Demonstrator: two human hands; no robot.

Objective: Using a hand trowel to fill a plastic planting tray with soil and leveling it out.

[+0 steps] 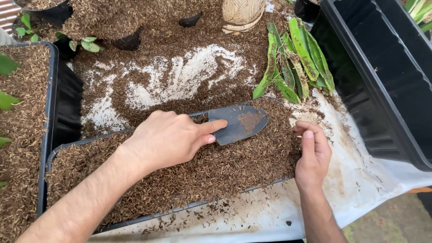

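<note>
The dark metal hand trowel with a rust-brown patch on its blade [240, 122] lies flat on the brown husk-like potting mix filling the shallow grey rectangular tray [53, 150] in front of us. Our left hand [168, 137] wraps the trowel's handle, the forefinger stretched out along the top of the blade. Our right hand [311, 150] rests at the tray's right end, fingers curled in loosely with nothing clearly held; it touches the mix at the edge. Just beyond the trowel, a bunch of long green leaves with brown blotches [294, 60] lies on the white sheet strewn with loose mix [360, 180]. A large empty black plastic trough [387, 76] stands to the right, near the right hand.
</note>
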